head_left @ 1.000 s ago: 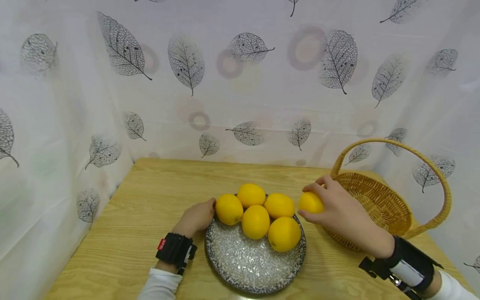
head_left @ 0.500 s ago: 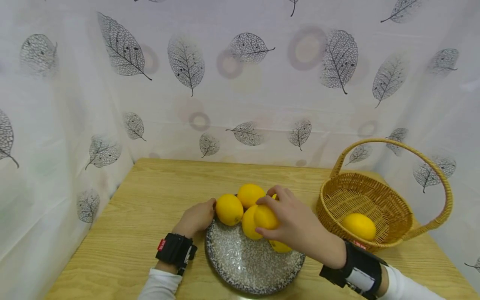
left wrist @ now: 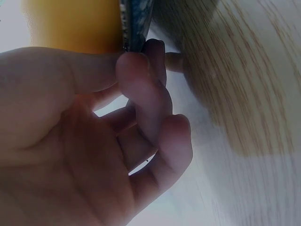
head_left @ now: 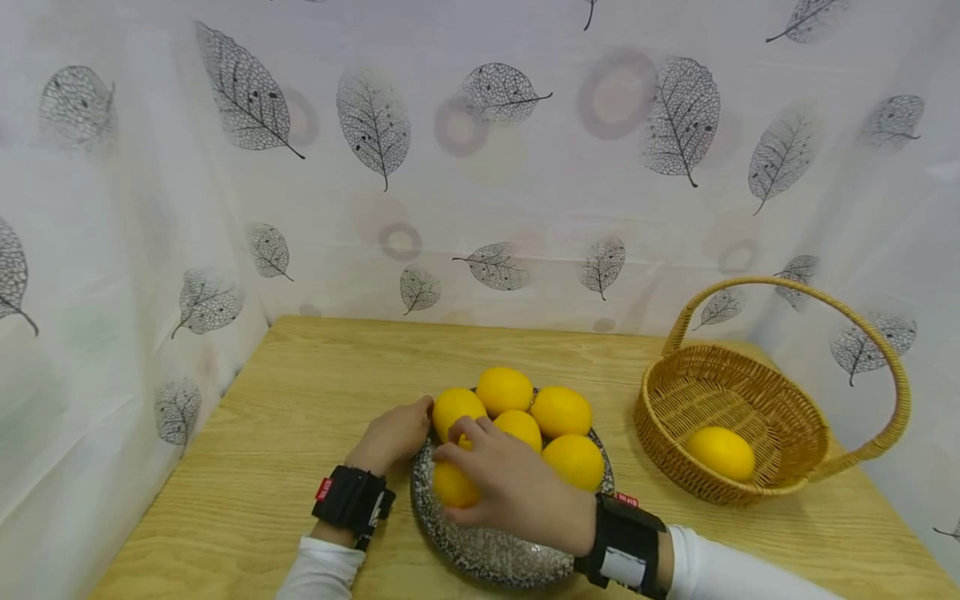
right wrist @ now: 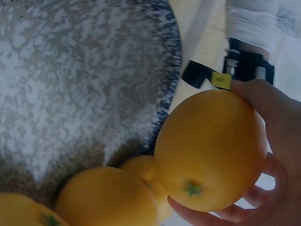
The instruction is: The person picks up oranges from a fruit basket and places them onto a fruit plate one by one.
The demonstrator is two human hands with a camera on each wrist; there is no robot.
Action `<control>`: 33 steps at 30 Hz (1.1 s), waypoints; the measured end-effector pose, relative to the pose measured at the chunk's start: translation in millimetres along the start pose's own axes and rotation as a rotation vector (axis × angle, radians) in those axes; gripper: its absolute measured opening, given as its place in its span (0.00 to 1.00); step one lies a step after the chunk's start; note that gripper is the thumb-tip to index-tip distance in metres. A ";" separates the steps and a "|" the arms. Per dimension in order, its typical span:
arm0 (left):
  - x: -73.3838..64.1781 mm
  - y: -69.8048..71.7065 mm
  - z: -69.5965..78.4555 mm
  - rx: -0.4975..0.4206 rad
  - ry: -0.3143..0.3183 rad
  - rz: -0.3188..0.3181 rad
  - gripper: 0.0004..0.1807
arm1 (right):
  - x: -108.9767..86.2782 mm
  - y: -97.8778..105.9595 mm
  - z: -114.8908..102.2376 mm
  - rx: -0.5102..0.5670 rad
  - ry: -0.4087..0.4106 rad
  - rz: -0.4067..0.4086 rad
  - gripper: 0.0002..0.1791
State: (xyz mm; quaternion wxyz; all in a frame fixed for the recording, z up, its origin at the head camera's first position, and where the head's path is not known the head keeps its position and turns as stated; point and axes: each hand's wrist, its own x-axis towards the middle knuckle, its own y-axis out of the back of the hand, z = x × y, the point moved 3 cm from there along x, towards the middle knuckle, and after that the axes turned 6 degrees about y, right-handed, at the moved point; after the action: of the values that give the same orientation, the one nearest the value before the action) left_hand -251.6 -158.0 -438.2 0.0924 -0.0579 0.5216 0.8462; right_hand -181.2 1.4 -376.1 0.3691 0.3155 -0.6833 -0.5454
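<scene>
My right hand (head_left: 517, 487) grips an orange (right wrist: 209, 148), thumb on one side and fingers curled round the other, over the left part of the speckled grey plate (head_left: 517, 558). In the right wrist view the green stem mark of that orange faces the camera. Several more oranges (head_left: 561, 411) are grouped on the far half of the plate, partly covered by my right hand in the head view. At the plate's left edge, my left hand (head_left: 392, 437) pinches the rim (left wrist: 136, 23) between thumb and fingers, beside one of the oranges.
To the right stands a wicker basket (head_left: 663, 458) with a tall arched handle (head_left: 780, 287). One orange (head_left: 720, 452) lies inside it. A leaf-patterned curtain (head_left: 525, 192) hangs behind and beside the wooden table (head_left: 360, 358).
My right hand has carried the orange leftward from between basket and plate to the plate's left part, uncovering the basket and its orange. The left hand has stayed at the rim.
</scene>
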 end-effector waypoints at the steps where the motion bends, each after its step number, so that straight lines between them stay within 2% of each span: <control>1: 0.0 0.1 0.1 0.000 -0.001 0.001 0.15 | 1.8 -3.8 -0.2 -0.006 0.017 -0.017 0.30; 5: 1.8 0.4 0.7 0.005 0.002 -0.005 0.13 | 6.5 -15.2 -0.6 -0.042 0.102 -0.046 0.29; 13: 1.8 2.9 1.5 0.006 0.011 -0.022 0.15 | 5.1 -25.5 6.1 -0.077 0.243 -0.041 0.31; 20: 2.3 3.3 0.6 0.001 0.012 -0.021 0.16 | 4.6 -26.2 9.7 -0.098 0.270 -0.040 0.32; 33: 0.6 -0.1 -0.8 0.005 0.013 -0.015 0.16 | 6.3 -25.8 10.0 -0.042 0.310 -0.053 0.27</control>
State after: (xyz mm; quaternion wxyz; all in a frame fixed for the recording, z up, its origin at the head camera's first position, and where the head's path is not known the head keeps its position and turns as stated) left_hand -252.2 -158.6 -438.8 0.0954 -0.0671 0.5239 0.8438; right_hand -192.3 -4.1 -401.7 0.4621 0.4059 -0.5979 -0.5140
